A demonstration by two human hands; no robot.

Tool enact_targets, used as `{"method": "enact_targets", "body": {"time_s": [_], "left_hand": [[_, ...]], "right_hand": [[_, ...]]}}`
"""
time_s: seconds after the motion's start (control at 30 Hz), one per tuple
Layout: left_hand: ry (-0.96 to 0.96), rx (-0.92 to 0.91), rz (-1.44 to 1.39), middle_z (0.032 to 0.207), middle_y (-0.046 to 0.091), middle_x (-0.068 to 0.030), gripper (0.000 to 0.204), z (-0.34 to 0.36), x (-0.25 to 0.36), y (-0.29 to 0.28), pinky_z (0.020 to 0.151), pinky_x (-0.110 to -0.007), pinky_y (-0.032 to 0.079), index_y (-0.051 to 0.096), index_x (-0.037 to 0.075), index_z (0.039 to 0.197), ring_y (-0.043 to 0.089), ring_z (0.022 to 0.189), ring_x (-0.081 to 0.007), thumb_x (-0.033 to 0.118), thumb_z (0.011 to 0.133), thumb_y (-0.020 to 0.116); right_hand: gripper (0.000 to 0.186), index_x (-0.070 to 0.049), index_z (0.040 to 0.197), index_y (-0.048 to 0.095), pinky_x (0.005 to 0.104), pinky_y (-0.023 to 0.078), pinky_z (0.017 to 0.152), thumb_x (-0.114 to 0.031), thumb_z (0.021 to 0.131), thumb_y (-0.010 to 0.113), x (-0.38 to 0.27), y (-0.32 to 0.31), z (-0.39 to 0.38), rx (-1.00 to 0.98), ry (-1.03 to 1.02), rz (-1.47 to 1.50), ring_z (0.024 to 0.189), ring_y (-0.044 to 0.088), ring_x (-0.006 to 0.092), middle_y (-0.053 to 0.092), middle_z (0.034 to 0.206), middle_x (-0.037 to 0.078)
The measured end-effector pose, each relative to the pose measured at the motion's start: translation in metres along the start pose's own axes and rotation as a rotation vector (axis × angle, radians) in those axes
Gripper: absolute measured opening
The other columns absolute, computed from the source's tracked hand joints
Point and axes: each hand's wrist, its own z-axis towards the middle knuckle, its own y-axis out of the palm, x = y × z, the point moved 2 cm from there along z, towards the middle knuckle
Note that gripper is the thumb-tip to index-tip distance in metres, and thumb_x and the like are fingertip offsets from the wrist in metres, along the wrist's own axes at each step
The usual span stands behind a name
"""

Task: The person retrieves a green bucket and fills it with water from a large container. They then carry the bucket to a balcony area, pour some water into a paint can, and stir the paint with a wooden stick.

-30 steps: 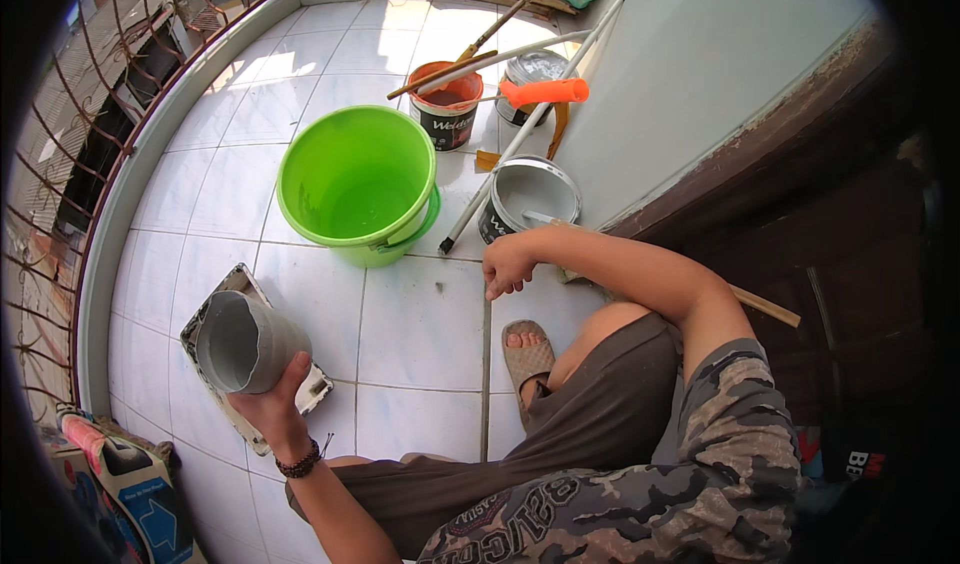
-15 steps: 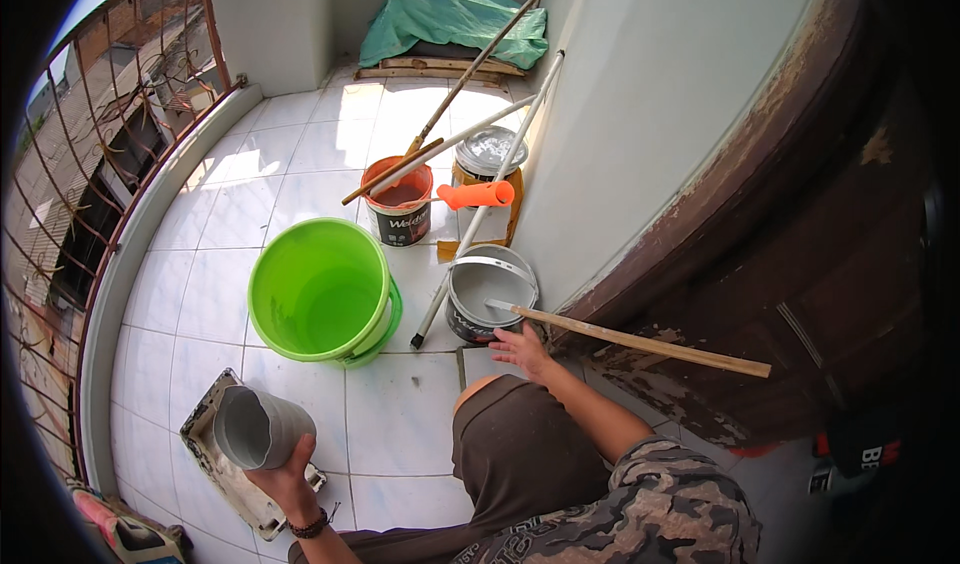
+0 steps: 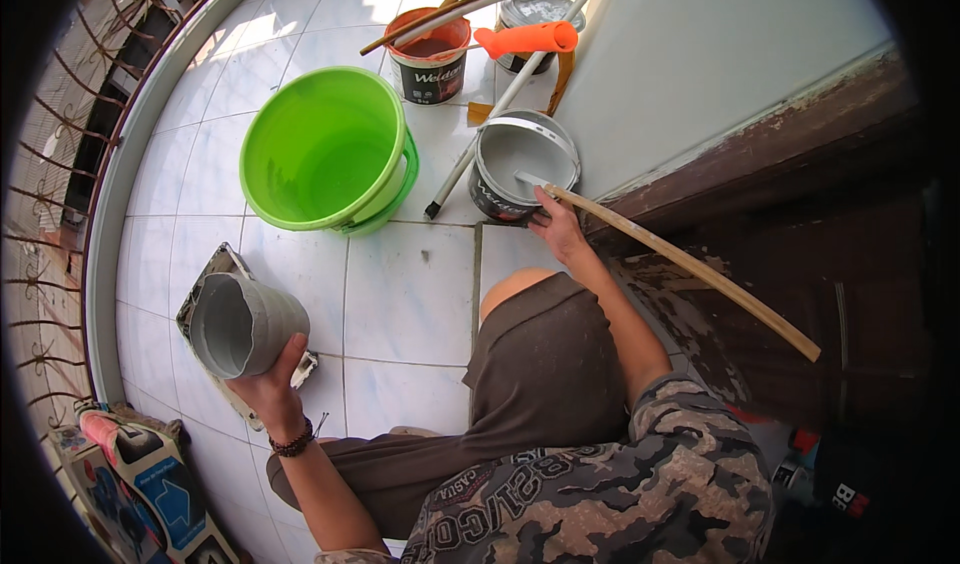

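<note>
My left hand (image 3: 270, 379) is closed round a grey plastic container (image 3: 290, 309), held tilted with its mouth toward the left, above a paint-stained roller tray (image 3: 212, 264). My right hand (image 3: 558, 226) is at the near rim of a dark paint bucket (image 3: 497, 202) with grey paint inside. Its fingertips are bent at the rim, right beside a long wooden stick (image 3: 690, 264) that leans out of the bucket to the right. The stick's pale flat end rests inside the bucket. Whether the fingers also touch the stick is hard to make out.
A lime-green bucket (image 3: 395, 199) stands between my hands, farther off. Behind are an orange-rimmed paint bucket (image 3: 430, 82), an orange roller (image 3: 530, 39), a white pole (image 3: 510, 94) and a lidded can (image 3: 540, 9). Railing (image 3: 75, 174) lines the left, a worn dark door (image 3: 770, 254) the right.
My right hand has gone from open beside the paint bucket to its rim, next to the stick. My left hand still holds the grey container. The view has tilted downward.
</note>
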Motion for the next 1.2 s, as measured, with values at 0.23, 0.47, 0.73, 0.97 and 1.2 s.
{"method": "enact_targets", "body": {"time_s": [0.23, 0.47, 0.73, 0.97, 1.2], "left_hand": [[0.025, 0.023, -0.025, 0.116, 0.061, -0.0121, 0.078, -0.006, 0.004, -0.003, 0.091, -0.036, 0.049, 0.05, -0.001, 0.129, 0.06, 0.103, -0.0232, 0.005, 0.06, 0.086], [-0.009, -0.001, 0.027, 0.117, 0.06, -0.0117, 0.08, -0.01, -0.007, -0.008, 0.091, -0.036, 0.048, 0.049, -0.001, 0.13, 0.059, 0.104, -0.023, 0.006, 0.06, 0.088], [-0.033, -0.028, 0.035, 0.118, 0.058, -0.0098, 0.081, -0.014, -0.012, -0.001, 0.092, -0.036, 0.047, 0.051, 0.0, 0.128, 0.056, 0.106, -0.0219, 0.004, 0.057, 0.089], [0.004, -0.06, 0.094, 0.117, 0.06, -0.0104, 0.08, -0.011, -0.009, 0.004, 0.092, -0.036, 0.048, 0.049, 0.0, 0.13, 0.059, 0.105, -0.0224, 0.004, 0.059, 0.085], [0.018, -0.078, 0.116, 0.115, 0.061, -0.0101, 0.079, -0.01, -0.006, 0.001, 0.091, -0.034, 0.048, 0.049, 0.0, 0.13, 0.06, 0.103, -0.0217, 0.004, 0.059, 0.085]], "right_hand": [[0.084, -0.009, 0.147, 0.016, 0.0503, 0.032, 0.108, -0.024, 0.085, 0.071, 0.008, -0.006, 0.007, 0.002, -0.113, -0.068, 0.138, 0.03, 0.0306, 0.032, 0.145, 0.016], [0.078, -0.006, 0.142, 0.022, 0.0455, 0.042, 0.103, -0.017, 0.084, 0.072, 0.007, 0.003, 0.005, -0.002, -0.136, -0.019, 0.13, 0.042, 0.0266, 0.04, 0.139, 0.015], [0.059, -0.005, 0.129, 0.036, 0.0414, 0.049, 0.096, -0.014, 0.083, 0.07, -0.002, 0.022, 0.019, 0.008, -0.114, 0.032, 0.116, 0.053, 0.0213, 0.049, 0.127, 0.011], [0.069, -0.006, 0.135, 0.029, 0.0436, 0.043, 0.101, -0.014, 0.08, 0.07, -0.009, 0.054, 0.024, -0.027, -0.092, 0.014, 0.118, 0.051, 0.0247, 0.048, 0.126, 0.013], [0.069, -0.004, 0.137, 0.032, 0.0455, 0.04, 0.103, -0.026, 0.084, 0.071, -0.018, 0.067, 0.003, -0.044, 0.065, -0.144, 0.122, 0.049, 0.0277, 0.046, 0.135, 0.014]]}}
